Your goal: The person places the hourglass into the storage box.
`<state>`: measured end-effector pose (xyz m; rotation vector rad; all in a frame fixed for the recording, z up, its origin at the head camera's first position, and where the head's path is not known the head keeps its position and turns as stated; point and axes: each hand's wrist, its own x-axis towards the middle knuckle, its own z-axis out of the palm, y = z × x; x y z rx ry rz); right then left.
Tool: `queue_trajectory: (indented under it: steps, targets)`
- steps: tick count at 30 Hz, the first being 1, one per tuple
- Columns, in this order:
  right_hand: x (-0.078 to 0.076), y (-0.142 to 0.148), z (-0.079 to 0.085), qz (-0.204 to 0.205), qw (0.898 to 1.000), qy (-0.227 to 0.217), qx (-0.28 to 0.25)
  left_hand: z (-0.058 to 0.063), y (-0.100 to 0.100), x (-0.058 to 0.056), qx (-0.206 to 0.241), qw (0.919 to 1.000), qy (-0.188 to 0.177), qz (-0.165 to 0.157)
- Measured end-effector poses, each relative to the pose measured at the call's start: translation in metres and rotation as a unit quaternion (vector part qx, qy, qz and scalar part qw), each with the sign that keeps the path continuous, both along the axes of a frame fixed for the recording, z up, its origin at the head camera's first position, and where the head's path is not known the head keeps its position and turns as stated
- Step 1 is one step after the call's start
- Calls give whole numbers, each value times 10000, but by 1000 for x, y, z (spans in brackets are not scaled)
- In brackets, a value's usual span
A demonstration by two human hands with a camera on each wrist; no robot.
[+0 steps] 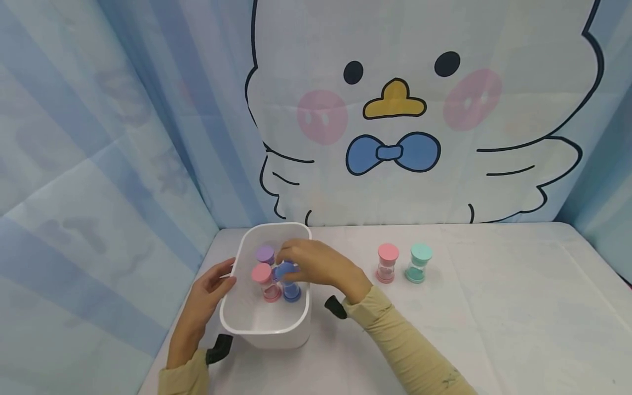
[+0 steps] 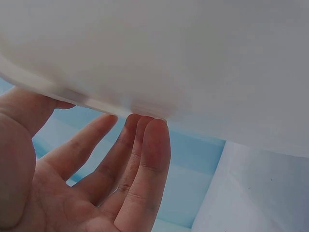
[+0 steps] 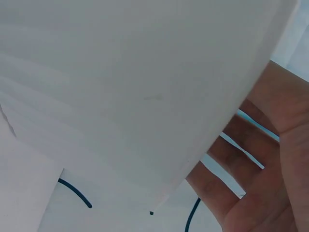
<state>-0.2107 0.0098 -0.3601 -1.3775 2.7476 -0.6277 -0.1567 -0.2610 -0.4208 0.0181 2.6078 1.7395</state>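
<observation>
A white plastic bin point(image 1: 265, 332) stands on the table at the left in the head view. Inside it are small sand timers: a purple one point(image 1: 265, 254), a pink one point(image 1: 262, 273) and a blue one point(image 1: 292, 293). My right hand point(image 1: 321, 266) reaches over the right rim, its thumb and fingers pinching the blue timer's top. In the right wrist view the bin wall point(image 3: 135, 92) hides those fingertips. On the left side, my left hand point(image 1: 204, 299) rests its fingertips against the bin; in the left wrist view these fingers point(image 2: 155, 150) are nearly straight and touch its outer wall.
Another pink sand timer point(image 1: 387, 263) and a mint green one point(image 1: 418, 263) stand upright on the white table point(image 1: 518, 307), right of the bin. A printed cloth point(image 1: 395, 197) hangs along the table's back edge, and a blue-striped curtain point(image 1: 99, 219) runs down the left.
</observation>
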Motion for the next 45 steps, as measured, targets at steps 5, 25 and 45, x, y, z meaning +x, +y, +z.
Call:
queue_trajectory:
  steps: [5, 25, 45]
  targets:
    - [1, 9, 2, 82, 9997, -11, -224, 0, 1, 0, 14, 10000, 39, -27]
    - [8, 43, 3, -373, 9977, 480, -290, 2, 0, -1, -28, 10000, -5, 11]
    - [11, 79, -2, -817, 9935, 786, -90, 0, 0, -1, -40, 10000, -56, 22]
